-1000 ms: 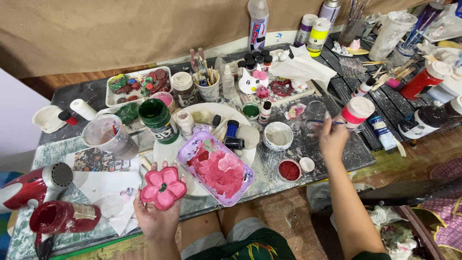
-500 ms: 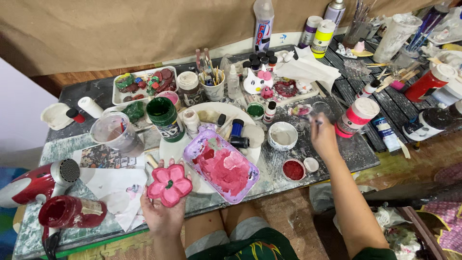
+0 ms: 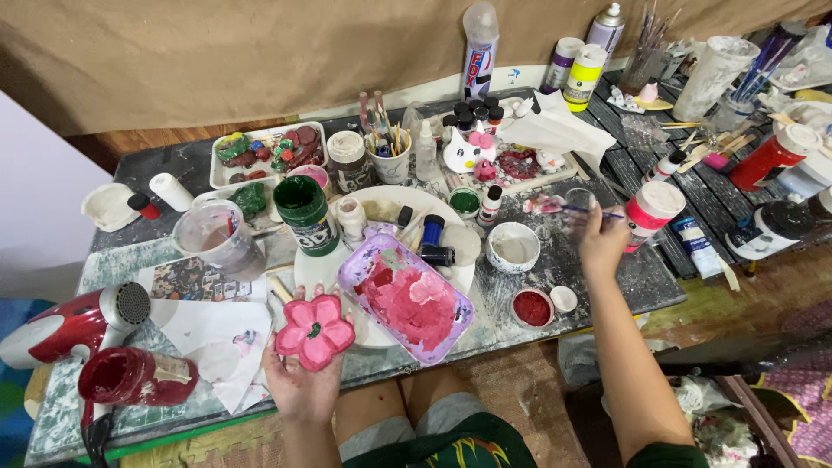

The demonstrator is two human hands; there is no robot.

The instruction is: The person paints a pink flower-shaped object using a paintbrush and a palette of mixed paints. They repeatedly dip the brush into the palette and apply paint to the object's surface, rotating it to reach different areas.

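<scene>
Cluttered paint-stained table [image 3: 607,286] w/ purple tray [image 3: 406,297] of pink paint at centre: left hand [image 3: 299,386] cups pink flower [image 3: 314,330] near edge, right hand [image 3: 600,238] pinches thin brush [image 3: 582,209] by white-capped red bottle [image 3: 650,212] on right.

A cramped craft-painting corner, by the look of it: a paint-smeared table [image 3: 607,286] crowded with paint jars [image 3: 305,213], a cup of brushes [image 3: 390,156], spray cans [image 3: 479,48], a pink-caked palette tray [image 3: 406,296] and a red hairdryer [image 3: 74,325]
</scene>
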